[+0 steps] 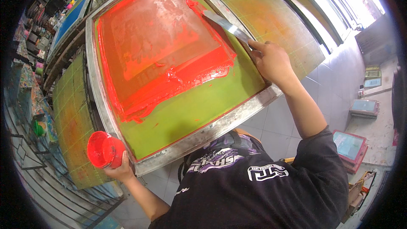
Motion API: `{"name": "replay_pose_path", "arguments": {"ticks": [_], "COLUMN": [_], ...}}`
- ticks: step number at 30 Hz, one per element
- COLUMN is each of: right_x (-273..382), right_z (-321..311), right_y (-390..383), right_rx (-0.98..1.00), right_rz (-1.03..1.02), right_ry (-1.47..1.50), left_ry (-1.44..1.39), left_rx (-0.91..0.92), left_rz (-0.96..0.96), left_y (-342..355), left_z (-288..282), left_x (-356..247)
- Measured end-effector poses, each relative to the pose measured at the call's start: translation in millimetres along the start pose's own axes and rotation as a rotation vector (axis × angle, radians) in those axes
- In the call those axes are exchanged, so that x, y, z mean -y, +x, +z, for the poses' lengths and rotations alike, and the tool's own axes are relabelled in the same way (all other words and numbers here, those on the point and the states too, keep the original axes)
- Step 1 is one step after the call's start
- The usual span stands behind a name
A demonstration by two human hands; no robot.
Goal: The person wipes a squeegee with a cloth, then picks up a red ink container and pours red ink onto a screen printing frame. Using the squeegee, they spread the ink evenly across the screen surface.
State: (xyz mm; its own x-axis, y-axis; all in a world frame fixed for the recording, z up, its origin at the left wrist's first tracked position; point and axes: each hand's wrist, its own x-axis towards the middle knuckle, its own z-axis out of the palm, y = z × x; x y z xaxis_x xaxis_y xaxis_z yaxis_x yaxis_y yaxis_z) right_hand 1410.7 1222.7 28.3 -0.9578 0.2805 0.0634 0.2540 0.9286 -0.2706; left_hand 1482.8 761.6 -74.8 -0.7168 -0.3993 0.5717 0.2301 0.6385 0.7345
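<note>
In front of me lies a large screen-printing frame (220,121) with a metal rim and a green mesh (182,121). Bright red ink (186,73) covers much of the mesh, thickest along the near side and the edges. My right hand (271,61) grips the handle of a flat metal spatula (229,27), whose tip meets the ink at the upper right. At the frame's lower left corner, my left hand (121,168) is closed around a plastic tub (114,150) coated inside with the same red ink.
Stained printing boards (267,17) stand to the right and another board (74,114) to the left. A blue screen (72,23) is at the far left. Small framed screens (349,144) sit by the right wall, and curved metal bars (51,195) run at lower left.
</note>
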Motion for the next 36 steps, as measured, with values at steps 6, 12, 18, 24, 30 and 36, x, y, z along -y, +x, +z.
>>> {"name": "replay_pose_path", "arguments": {"ticks": [6, 12, 18, 24, 30, 36], "right_x": [-1, 6, 28, 32, 44, 54], "right_z": [-15, -11, -14, -5, -5, -5], "right_y": [0, 15, 25, 46, 65, 80], "right_rx": [0.052, 0.113, 0.178, 0.183, 0.175, 0.176], "right_rz": [-0.056, -0.098, -0.089, -0.105, -0.105, -0.098], "right_ry": [-0.072, -0.123, -0.182, -0.203, -0.212, -0.23], "left_ry": [-0.071, -0.051, -0.085, 0.068, 0.115, 0.156], "left_rx": [-0.031, -0.043, -0.034, -0.024, -0.057, -0.051], "left_rz": [-0.012, -0.003, -0.053, -0.034, 0.027, 0.005], "left_y": [-4, -5, -6, -8, -10, -10], "left_z": [2, 1, -2, -7, -3, -1], "left_x": [13, 15, 19, 32, 33, 25]}}
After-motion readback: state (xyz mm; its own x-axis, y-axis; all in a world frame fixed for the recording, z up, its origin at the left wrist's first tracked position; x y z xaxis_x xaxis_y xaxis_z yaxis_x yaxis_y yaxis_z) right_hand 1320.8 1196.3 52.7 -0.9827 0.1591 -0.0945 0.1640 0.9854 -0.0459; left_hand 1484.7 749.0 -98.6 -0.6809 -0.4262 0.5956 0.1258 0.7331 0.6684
